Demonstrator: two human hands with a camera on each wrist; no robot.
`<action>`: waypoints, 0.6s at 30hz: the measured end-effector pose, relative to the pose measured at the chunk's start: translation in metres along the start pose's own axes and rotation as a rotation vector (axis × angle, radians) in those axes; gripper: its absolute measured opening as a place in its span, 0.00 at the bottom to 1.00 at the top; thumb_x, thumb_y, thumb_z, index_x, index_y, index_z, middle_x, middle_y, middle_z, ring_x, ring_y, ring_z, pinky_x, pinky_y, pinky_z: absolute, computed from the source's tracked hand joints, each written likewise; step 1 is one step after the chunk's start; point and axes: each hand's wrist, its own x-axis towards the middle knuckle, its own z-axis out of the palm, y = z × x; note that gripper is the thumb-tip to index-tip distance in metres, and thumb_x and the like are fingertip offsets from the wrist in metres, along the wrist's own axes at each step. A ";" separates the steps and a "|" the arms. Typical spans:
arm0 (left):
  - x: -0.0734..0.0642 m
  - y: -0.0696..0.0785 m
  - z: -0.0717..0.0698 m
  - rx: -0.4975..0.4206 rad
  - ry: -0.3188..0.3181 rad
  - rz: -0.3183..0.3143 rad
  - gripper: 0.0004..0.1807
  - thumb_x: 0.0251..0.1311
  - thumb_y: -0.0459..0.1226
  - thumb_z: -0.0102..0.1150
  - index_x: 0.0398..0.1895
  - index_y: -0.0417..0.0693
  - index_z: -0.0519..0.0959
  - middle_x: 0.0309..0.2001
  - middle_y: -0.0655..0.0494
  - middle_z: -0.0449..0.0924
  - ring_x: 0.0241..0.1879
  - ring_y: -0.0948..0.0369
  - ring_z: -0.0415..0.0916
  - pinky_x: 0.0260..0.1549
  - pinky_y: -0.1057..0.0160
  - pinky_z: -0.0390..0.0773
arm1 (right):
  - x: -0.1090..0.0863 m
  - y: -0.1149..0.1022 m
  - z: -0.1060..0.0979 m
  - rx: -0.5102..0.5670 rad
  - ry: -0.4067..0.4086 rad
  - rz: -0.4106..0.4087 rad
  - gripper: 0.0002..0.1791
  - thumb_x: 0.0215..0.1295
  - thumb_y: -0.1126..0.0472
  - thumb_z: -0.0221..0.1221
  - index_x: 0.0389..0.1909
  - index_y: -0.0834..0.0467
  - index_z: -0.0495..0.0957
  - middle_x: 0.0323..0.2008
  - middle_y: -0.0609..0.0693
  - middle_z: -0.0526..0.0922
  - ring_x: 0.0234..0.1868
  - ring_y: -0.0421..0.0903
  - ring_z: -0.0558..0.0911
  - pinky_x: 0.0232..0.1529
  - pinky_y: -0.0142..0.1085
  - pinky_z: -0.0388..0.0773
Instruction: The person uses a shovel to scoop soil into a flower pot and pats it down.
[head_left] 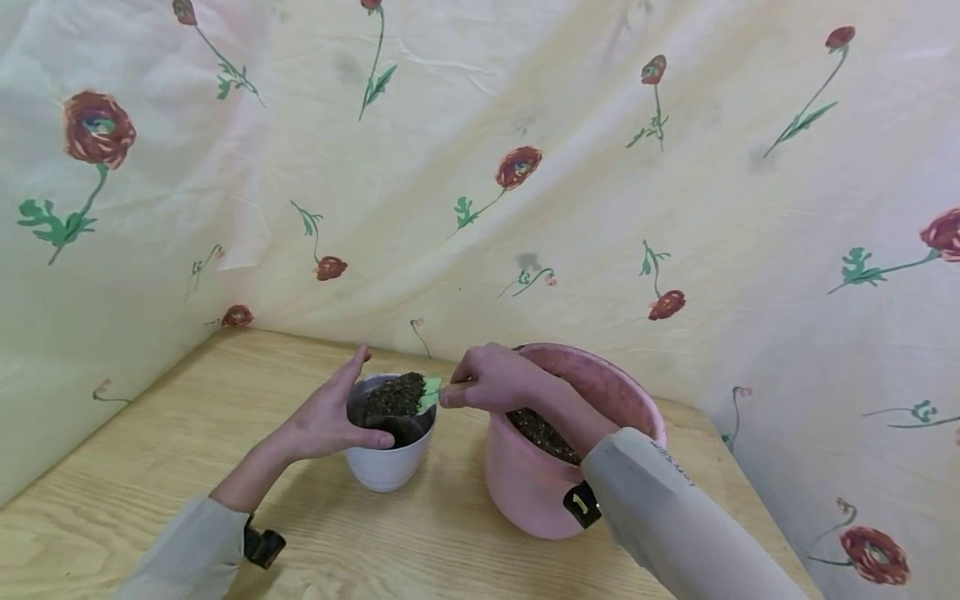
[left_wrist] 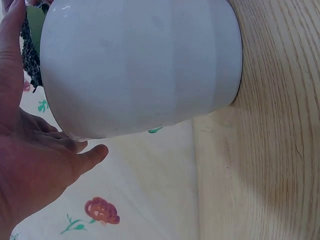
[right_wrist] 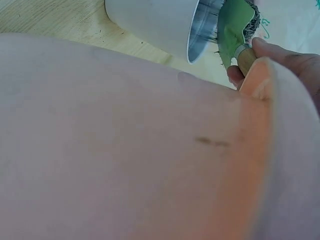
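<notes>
A white flowerpot (head_left: 386,468) stands upright on the table. My left hand (head_left: 327,421) is at its left side, fingers and thumb spread, with the thumb lying along the near rim. In the left wrist view, the fingers of that hand (left_wrist: 37,167) are fairly straight beside the pot's rim. My right hand (head_left: 498,379) grips a small green trowel (head_left: 430,395) by its wooden handle (right_wrist: 246,60). Dark soil (head_left: 397,394) is heaped on the blade, which is over the pot's mouth. How much soil lies deeper in the pot is hidden.
A large pink pot (head_left: 528,492) with dark soil (head_left: 543,435) inside stands right of the white one, beneath my right forearm. The wooden table (head_left: 300,533) meets a flower-patterned cloth (head_left: 420,208) at the back and sides.
</notes>
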 end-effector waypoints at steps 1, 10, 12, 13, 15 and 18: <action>0.000 0.000 0.000 -0.001 0.000 0.001 0.72 0.41 0.56 0.75 0.77 0.49 0.31 0.76 0.43 0.42 0.73 0.41 0.40 0.64 0.34 0.51 | 0.001 0.000 0.000 0.000 -0.006 0.007 0.19 0.66 0.51 0.58 0.14 0.50 0.74 0.12 0.41 0.58 0.16 0.38 0.55 0.22 0.31 0.59; -0.001 0.000 0.002 -0.019 -0.005 0.001 0.72 0.41 0.55 0.76 0.77 0.47 0.32 0.76 0.43 0.42 0.73 0.41 0.41 0.64 0.33 0.51 | 0.006 -0.003 -0.004 -0.043 -0.068 0.086 0.12 0.65 0.51 0.59 0.37 0.52 0.88 0.29 0.40 0.84 0.29 0.37 0.78 0.35 0.33 0.76; -0.001 0.000 0.002 -0.019 -0.005 0.000 0.71 0.41 0.54 0.76 0.77 0.46 0.33 0.76 0.43 0.42 0.73 0.41 0.42 0.64 0.33 0.52 | 0.007 -0.005 -0.005 -0.054 -0.086 0.104 0.12 0.65 0.50 0.59 0.37 0.52 0.88 0.31 0.40 0.84 0.30 0.37 0.79 0.36 0.33 0.77; -0.001 0.000 0.002 -0.017 -0.004 0.002 0.71 0.41 0.54 0.76 0.77 0.46 0.33 0.76 0.43 0.43 0.72 0.41 0.42 0.64 0.34 0.52 | 0.008 -0.006 -0.006 -0.059 -0.091 0.111 0.12 0.65 0.50 0.60 0.37 0.52 0.88 0.31 0.40 0.84 0.30 0.37 0.79 0.36 0.33 0.77; -0.001 0.001 0.003 -0.013 -0.001 0.004 0.71 0.41 0.54 0.76 0.77 0.45 0.34 0.76 0.43 0.43 0.72 0.41 0.43 0.64 0.34 0.52 | 0.008 -0.007 -0.006 -0.069 -0.098 0.118 0.12 0.65 0.50 0.60 0.38 0.52 0.88 0.32 0.40 0.85 0.31 0.36 0.80 0.37 0.33 0.77; -0.001 0.001 0.003 -0.006 0.005 0.006 0.71 0.41 0.54 0.77 0.77 0.44 0.34 0.76 0.43 0.44 0.72 0.42 0.43 0.64 0.35 0.51 | 0.008 -0.008 -0.007 -0.077 -0.101 0.118 0.12 0.64 0.51 0.60 0.37 0.52 0.88 0.31 0.40 0.85 0.30 0.36 0.79 0.37 0.33 0.77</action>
